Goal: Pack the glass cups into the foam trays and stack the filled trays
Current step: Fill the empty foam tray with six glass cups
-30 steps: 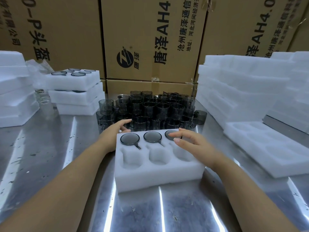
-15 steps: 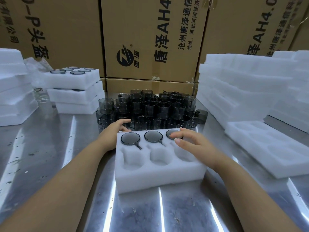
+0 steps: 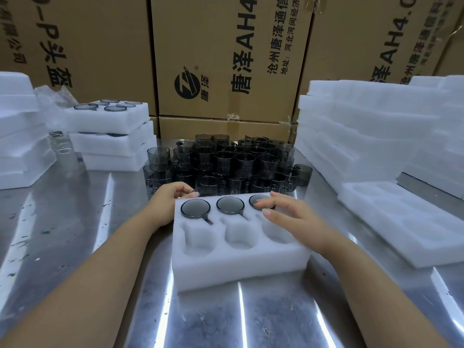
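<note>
view from a head camera, looking down at a steel table [image 3: 75,234]. a white foam tray [image 3: 238,262] lies in the middle, close to the person. it has six pockets in two rows. the far row holds three smoky grey glass cups: the far left cup [image 3: 195,208], the middle cup [image 3: 229,204] and the far right cup [image 3: 256,199]. the three near pockets show only bare foam.

the left hand [image 3: 173,199] wraps the tray's far left corner, with its fingers curled over the far edge as if to steady it. the right hand [image 3: 291,217] lies loose, fingers spread and nearly straight. its fingertips [image 3: 266,204] touch the top of the far right cup, and it grips nothing.

just beyond the tray stands a crowd of loose cups [image 3: 226,164], packed against one another. at far left is a stack of filled trays [image 3: 110,136]. at right are stacks of empty trays [image 3: 364,136]. cardboard boxes [image 3: 226,59] close off the back.

the step looks to be seating the third cup. to do it well, press straight down and evenly on the rim until it sits level with its neighbours, handle in its slot. the left hand should keep the light tray from sliding. then take the nearest loose cups singly, since pulling from the packed group could knock others over.
</note>
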